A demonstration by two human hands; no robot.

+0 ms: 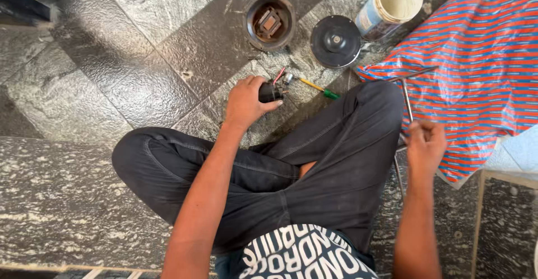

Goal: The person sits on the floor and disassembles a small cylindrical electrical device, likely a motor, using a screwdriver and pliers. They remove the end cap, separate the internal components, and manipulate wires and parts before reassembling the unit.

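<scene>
On the stone floor, left hand (245,102) grip clamped around black cylindrical part (269,92), right hand (425,144) seemingly closed on metal rod (407,102).

Small black cylindrical part (269,92) with coloured wires lying low over floor; thin metal rod (407,102) standing nearly upright beside knee.

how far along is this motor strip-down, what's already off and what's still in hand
Already apart: the round housing with its core showing lies open on the floor, the black round cover beside it. In hand: the left hand grips a small black part with wires; the right hand holds a thin metal rod. Nothing looks reassembled; the screwdriver lies idle.
</scene>
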